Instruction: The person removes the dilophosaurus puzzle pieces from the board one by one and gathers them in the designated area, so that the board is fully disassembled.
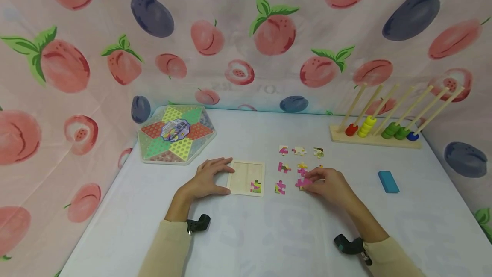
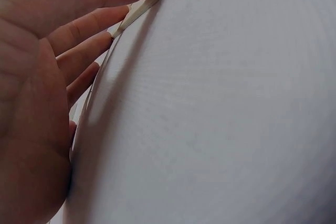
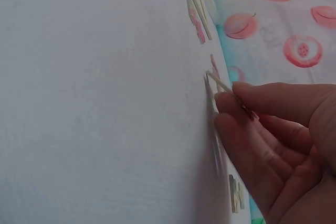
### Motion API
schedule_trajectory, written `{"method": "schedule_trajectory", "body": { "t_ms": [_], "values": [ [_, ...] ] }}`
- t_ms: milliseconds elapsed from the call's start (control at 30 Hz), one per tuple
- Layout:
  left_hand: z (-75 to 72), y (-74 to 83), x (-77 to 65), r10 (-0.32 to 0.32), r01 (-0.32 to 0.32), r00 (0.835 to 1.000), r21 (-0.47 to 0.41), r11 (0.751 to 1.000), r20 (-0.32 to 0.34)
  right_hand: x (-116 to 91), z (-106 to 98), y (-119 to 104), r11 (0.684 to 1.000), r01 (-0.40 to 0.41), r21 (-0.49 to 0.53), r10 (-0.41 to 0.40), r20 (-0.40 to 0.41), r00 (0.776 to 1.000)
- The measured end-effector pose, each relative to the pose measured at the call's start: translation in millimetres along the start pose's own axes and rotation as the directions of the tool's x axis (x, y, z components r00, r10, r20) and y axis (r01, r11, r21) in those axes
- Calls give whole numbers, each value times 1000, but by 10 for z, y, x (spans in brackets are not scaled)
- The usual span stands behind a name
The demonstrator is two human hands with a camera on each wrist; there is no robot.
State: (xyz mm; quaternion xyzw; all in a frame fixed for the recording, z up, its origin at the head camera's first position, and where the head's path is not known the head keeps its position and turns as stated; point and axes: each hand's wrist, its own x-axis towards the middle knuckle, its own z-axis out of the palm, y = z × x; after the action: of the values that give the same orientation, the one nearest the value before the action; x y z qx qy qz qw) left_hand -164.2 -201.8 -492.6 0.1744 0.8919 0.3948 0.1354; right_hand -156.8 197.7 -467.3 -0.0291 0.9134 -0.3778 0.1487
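Note:
In the head view my left hand point(image 1: 207, 177) lies at the left side of a shallow wooden puzzle tray point(image 1: 242, 174). Its spread fingers and thumb touch the tray's rim, as the left wrist view point(image 2: 142, 11) also shows. One pink and green jigsaw piece point(image 1: 256, 186) sits in the tray's near right corner. With thumb and fingertips, my right hand point(image 1: 328, 185) pinches a pink jigsaw piece point(image 1: 302, 183), seen tilted and edge-on in the right wrist view. Several loose pieces lie about it, among them one pink piece point(image 1: 280, 187) to its left; the hand partly covers another.
A hexagonal Chinese checkers board point(image 1: 177, 134) lies at the back left. At the back right stands a wooden peg rack point(image 1: 376, 140) with coloured beads and tall rods. A blue block point(image 1: 388, 181) is on the right. A fruit-patterned cloth point(image 1: 238, 37) hangs behind the white table.

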Motion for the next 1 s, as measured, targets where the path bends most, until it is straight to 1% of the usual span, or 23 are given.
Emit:
{"method": "schedule_trajectory", "body": {
  "t_ms": [133, 300, 433, 600, 1000],
  "values": [
    [3, 5, -5, 4, -4, 1000, -1, 1000, -1, 2, 38, 29, 1000, 24, -16, -24, 10, 1000],
    [3, 5, -6, 6, -6, 1000, 7, 1000, -7, -8, 57, 35, 998, 43, -35, -43, -15, 999],
    [1, 15, 1, 0, 0, 1000, 1, 1000, -10, -21, 74, 28, 998, 61, -15, -61, -32, 998],
    [7, -2, 13, -7, 7, 1000, 8, 1000, -8, -22, 83, 12, 998, 53, 21, -52, -28, 998],
    [1, -1, 1, 5, -5, 1000, 5, 1000, -5, -11, 89, -26, 1000, 2, 8, -2, 29, 1000]
  ]
}}
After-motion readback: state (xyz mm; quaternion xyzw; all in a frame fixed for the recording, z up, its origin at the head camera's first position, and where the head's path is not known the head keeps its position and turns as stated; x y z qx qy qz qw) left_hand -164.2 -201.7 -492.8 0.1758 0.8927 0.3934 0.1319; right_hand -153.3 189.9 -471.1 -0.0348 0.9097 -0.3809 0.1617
